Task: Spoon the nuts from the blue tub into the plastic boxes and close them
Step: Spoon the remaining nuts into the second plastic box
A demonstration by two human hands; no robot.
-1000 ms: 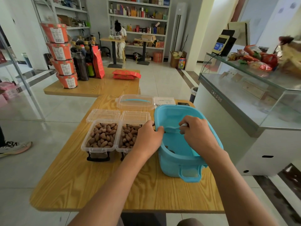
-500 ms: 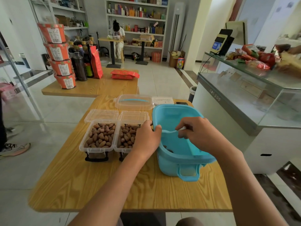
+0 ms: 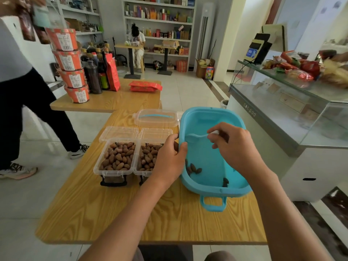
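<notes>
Blue tub on the table, tipped up on its left side toward me. My left hand grips the tub's left rim, fingers curled over the edge. My right hand pinches the handle of a pale spoon over the tub's interior; the bowl points left and looks empty. A few nuts lie low inside the tub by its left wall, one or two more near the front wall. Two plastic boxes sit just left of the tub, both heaped, lids open behind them. Judgement: hold the tilt so the strays gather in one corner, scrape along the wall, lift level, drop into the nearer box. Overfilling may stop the lids shutting.
</notes>
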